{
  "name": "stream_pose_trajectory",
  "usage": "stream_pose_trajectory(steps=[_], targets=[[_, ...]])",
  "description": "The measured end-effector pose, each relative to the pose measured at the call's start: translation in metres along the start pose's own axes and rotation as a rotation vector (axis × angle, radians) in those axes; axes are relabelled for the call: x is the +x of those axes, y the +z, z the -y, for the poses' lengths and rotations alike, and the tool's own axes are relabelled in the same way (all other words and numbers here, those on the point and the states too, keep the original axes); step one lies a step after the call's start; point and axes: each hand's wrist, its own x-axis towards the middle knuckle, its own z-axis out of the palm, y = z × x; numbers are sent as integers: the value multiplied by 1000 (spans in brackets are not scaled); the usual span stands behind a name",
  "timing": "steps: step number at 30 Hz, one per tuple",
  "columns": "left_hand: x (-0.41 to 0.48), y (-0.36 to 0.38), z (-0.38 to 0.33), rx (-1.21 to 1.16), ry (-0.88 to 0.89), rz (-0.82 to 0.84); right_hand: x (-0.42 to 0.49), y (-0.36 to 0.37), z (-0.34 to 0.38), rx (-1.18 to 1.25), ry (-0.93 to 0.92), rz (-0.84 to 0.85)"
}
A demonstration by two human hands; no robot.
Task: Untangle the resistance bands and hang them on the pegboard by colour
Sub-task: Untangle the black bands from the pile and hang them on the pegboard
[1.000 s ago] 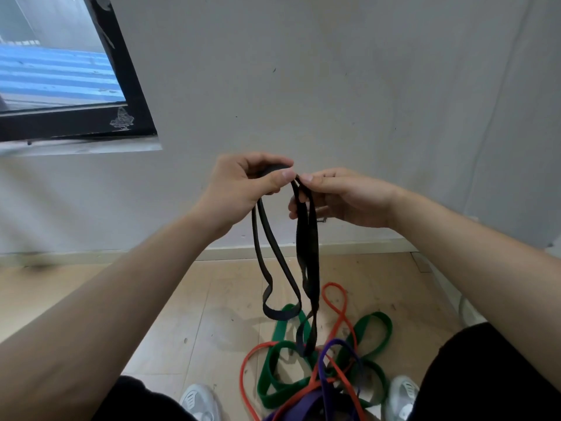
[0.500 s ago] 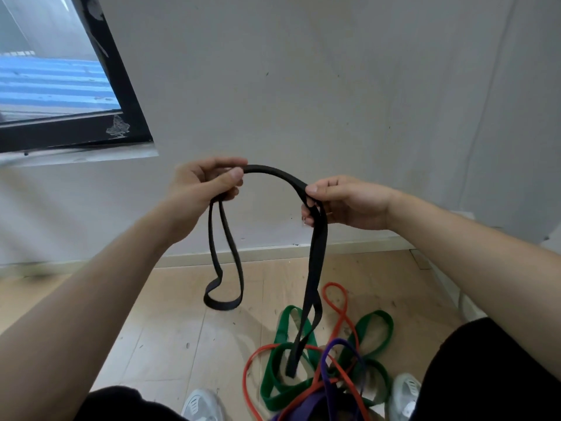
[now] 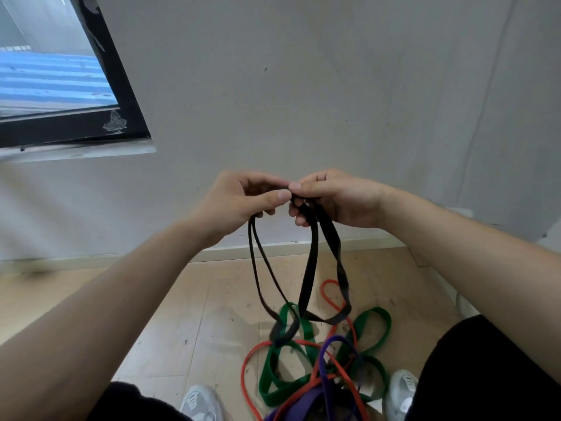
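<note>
Left hand (image 3: pixel 243 202): raised in front of the wall, fingers curled, thumb and forefinger pinching the top of the black band (image 3: pixel 308 275).
Right hand (image 3: pixel 343 202): level with the left, thumb tips almost meeting; thumb on top and fingers curled under, gripping the same band.
Black band: held in the air between the two hands and hanging down in two loops. A narrow loop drops from the left hand and a wider, flatter one from the right. Their lower ends cross in front of the pile; whether they touch it cannot be told.
Green band (image 3: pixel 376 326): on the floor (image 3: pixel 182 314), folded in several loops and tangled with the others.
Red band (image 3: pixel 249 360): on the floor, one loop reaching towards the wall, another curving out on the left side of the pile.
Purple band (image 3: pixel 340 340): lies over the green and red ones at the near end of the pile.
Pile position: between the two white shoes (image 3: pixel 200 402), short of the floor's far edge.
Far edge: a pale skirting board (image 3: pixel 258 250) runs where the floor meets the wall (image 3: pixel 303 86).
Open room: bare floorboards stretch left of the pile to the skirting; bare wall above the hands.
Upper left: dark window frame (image 3: pixel 115 86) with a pale sill under it, well apart from the hands.
</note>
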Motion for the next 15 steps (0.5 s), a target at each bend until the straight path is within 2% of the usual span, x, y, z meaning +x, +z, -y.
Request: stream_pose_trajectory(steps=[3, 7, 15], targets=[[2, 0, -1, 51, 40, -6, -4, -4, 0, -34, 26, 18], [1, 0, -5, 175, 129, 81, -3, -5, 0, -65, 10, -13], [0, -6, -8, 21, 89, 27, -2, -5, 0, -72, 51, 46]])
